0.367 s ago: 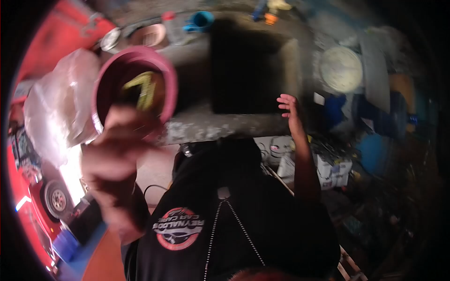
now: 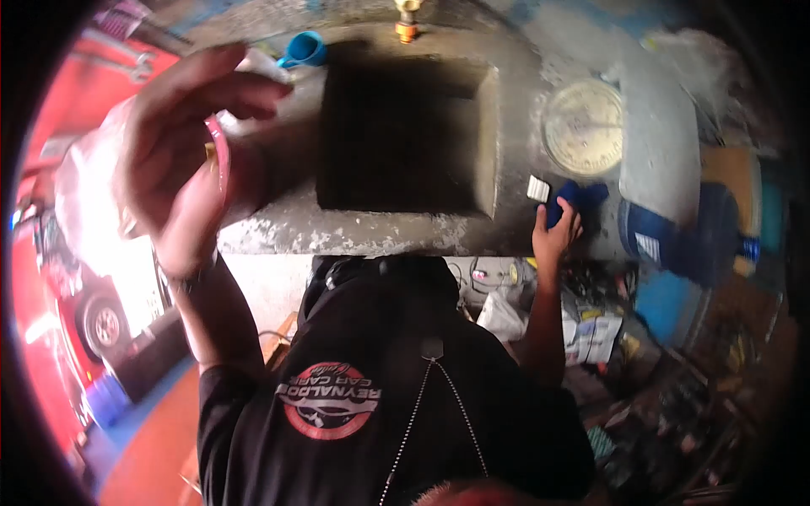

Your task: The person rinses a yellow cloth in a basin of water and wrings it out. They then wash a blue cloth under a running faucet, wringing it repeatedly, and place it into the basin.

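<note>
Since the earlier frame: right hand point(image 2: 554, 234) has dropped from mid-air, fingers spread, to the front edge of the concrete table point(image 2: 380, 232), beside the dark square basin point(image 2: 396, 126). Left hand point(image 2: 181, 156) has turned; the pink bowl point(image 2: 221, 160), then seen open-mouthed, now shows only as a rim edge behind the palm.

Left grip: fingers curled about the bowl's rim, holding it raised at the table's left end, rim running roughly vertical in view. Bowl contents hidden.

Right grip: fingers bent over a dark blue object point(image 2: 578, 201) just past the fingertips, touching it; whether clenched on it, cannot tell. A small white tag point(image 2: 537, 188) sits beside it.

Blue object lies up and right of the right hand, well apart from the left. Blue cup point(image 2: 305, 49) stands behind the basin.
</note>
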A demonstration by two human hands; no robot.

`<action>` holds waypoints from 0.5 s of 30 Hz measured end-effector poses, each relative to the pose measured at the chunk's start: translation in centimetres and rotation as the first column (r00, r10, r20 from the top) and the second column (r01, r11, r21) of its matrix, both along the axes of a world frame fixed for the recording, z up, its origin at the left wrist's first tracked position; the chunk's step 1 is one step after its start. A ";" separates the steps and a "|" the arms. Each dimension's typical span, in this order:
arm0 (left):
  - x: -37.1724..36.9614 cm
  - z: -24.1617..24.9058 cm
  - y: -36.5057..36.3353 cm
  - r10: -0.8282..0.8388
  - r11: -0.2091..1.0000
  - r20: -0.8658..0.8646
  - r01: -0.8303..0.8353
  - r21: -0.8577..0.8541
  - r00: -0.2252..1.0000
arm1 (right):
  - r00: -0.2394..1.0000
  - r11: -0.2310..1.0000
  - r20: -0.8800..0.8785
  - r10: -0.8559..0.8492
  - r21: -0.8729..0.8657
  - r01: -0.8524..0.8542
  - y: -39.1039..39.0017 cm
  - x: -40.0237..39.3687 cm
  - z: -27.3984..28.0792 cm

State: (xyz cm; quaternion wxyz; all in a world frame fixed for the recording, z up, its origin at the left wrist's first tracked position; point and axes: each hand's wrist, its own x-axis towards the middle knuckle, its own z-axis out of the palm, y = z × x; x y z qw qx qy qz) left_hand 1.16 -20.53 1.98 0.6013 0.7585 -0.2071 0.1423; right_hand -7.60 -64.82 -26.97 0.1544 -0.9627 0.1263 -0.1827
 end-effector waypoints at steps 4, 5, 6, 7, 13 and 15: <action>-0.2 -1.3 5.6 0.330 0.942 -0.193 -0.335 0.009 0.924 | 0.978 0.958 0.118 0.170 0.213 -0.192 3.5 0.8 -0.1; -0.2 -2.0 9.0 0.578 0.783 -0.153 -0.491 0.381 0.802 | 0.977 0.933 0.119 0.178 0.294 -0.206 4.7 0.8 -0.2; -0.2 -4.6 15.3 0.617 0.609 -0.018 -0.463 0.643 0.786 | 0.970 0.900 0.123 0.209 0.365 -0.240 5.8 0.7 0.2; -0.8 -5.7 18.5 0.616 0.493 0.025 -0.409 0.768 0.788 | 0.973 0.886 0.076 0.220 0.402 -0.232 6.4 0.5 0.2; -2.5 -13.0 25.7 0.548 0.579 -0.407 0.020 0.815 0.730 | 0.930 0.817 -0.063 0.362 0.503 -0.283 8.7 2.7 0.1; -1.9 -15.6 25.5 0.607 0.517 -0.373 0.008 0.856 0.702 | 0.921 0.803 -0.066 0.384 0.516 -0.298 9.6 4.2 0.9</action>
